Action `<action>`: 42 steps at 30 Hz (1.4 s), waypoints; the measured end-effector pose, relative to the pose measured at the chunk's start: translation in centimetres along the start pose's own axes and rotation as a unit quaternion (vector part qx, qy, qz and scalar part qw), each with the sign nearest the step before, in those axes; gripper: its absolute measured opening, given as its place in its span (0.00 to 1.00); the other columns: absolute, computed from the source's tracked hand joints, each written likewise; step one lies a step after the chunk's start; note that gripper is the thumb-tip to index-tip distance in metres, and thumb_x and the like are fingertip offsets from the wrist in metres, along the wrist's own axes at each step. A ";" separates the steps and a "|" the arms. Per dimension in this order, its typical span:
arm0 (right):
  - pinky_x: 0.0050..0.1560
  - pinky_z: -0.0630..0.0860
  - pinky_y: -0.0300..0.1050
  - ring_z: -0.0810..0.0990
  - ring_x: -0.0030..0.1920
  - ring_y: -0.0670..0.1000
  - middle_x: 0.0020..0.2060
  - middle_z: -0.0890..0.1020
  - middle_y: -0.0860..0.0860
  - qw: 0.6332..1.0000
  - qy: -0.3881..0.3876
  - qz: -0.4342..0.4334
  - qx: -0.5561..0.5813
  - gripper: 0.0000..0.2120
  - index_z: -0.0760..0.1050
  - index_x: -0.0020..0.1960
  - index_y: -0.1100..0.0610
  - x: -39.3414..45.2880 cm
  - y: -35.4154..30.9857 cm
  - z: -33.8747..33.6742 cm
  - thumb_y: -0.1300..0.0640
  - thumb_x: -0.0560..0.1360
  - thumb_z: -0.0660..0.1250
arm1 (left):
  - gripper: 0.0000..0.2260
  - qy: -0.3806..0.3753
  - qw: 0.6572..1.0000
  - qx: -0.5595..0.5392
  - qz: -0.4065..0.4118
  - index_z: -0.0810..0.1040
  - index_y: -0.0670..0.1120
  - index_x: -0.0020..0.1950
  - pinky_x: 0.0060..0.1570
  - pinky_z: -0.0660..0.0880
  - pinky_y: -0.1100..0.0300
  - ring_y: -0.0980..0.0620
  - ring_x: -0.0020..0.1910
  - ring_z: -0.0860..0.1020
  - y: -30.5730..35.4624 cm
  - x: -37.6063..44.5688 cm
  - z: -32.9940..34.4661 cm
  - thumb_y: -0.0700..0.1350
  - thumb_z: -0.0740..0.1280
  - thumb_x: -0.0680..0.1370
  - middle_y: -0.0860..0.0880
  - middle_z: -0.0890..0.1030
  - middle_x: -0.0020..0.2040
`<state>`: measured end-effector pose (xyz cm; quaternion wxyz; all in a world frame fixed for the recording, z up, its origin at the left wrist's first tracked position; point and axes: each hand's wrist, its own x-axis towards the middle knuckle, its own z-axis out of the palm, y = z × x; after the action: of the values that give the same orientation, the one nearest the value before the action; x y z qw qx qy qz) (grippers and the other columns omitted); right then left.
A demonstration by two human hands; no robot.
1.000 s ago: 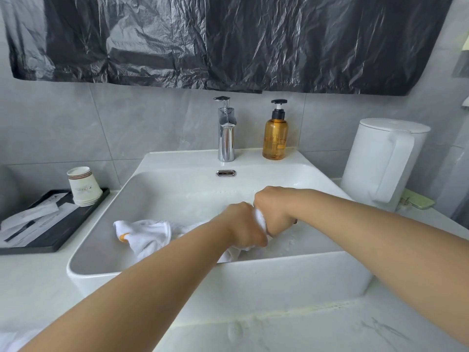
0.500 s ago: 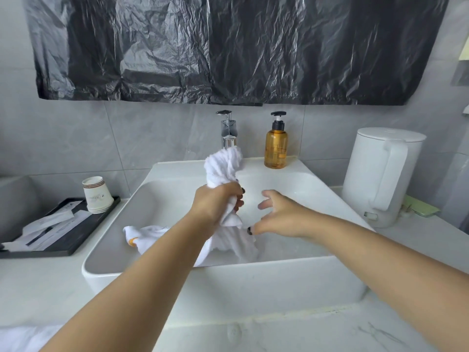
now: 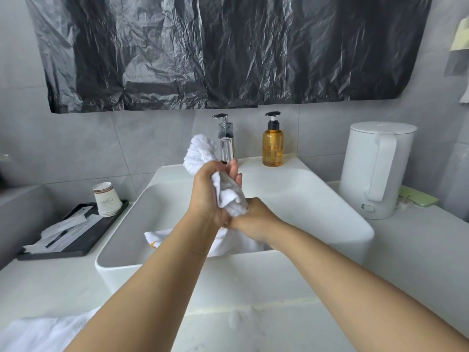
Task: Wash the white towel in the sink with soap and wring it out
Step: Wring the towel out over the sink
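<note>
I see the white towel (image 3: 229, 196) bunched upright over the sink (image 3: 317, 199), running between my two hands. My left hand (image 3: 210, 196) is curled round its middle, with a fluffy end poking out above the fingers, in front of the faucet (image 3: 225, 138). My right hand (image 3: 256, 217) sits just below and to the right, touching the left, fingers closed round the lower part. The rest of the towel hangs beneath both hands into the basin, one corner trailing out left of my left forearm. Beyond my hands stands the amber soap bottle (image 3: 272, 146). Well off to the right of my right hand is a white kettle (image 3: 375, 168) on the desk (image 3: 418, 250); off to the left, paper cups (image 3: 106, 199) on a black tray (image 3: 76, 240).
</note>
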<state>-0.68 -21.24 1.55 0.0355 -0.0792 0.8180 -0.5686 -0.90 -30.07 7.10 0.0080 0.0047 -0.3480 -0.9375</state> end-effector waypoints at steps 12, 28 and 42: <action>0.39 0.70 0.43 0.76 0.43 0.54 0.40 0.77 0.52 0.973 0.021 0.026 -0.229 0.09 0.70 0.40 0.56 0.2 -0.1 0.5 0.52 0.77 0.63 | 0.21 0.037 0.985 0.162 -0.038 0.73 0.47 0.19 0.23 0.65 0.66 0.53 0.19 0.67 -0.4 2.3 -2.6 0.39 0.63 0.73 0.50 0.68 0.26; 0.41 0.75 0.43 0.82 0.47 0.54 0.43 0.81 0.51 0.987 0.112 0.089 -0.067 0.13 0.77 0.48 0.54 1.0 0.3 -0.5 0.56 0.66 0.75 | 0.19 -0.016 1.000 -0.005 0.012 0.62 0.49 0.25 0.21 0.60 0.70 0.57 0.19 0.60 4.4 3.1 2.3 0.39 0.58 0.76 0.54 0.62 0.23; 0.36 0.71 0.39 0.78 0.41 0.51 0.39 0.81 0.50 0.971 0.234 0.025 -0.033 0.07 0.77 0.42 0.54 0.9 1.4 -1.2 0.64 0.67 0.68 | 0.19 -0.133 0.882 0.415 -0.180 0.78 0.40 0.52 0.42 0.74 0.58 0.50 0.37 0.78 5.3 2.3 -6.6 0.41 0.72 0.63 0.41 0.82 0.45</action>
<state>-1.88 -19.81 0.72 -0.1457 0.0752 0.8236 -0.5429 -2.99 -38.43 5.52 -0.2099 -0.0550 -0.6959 -0.6845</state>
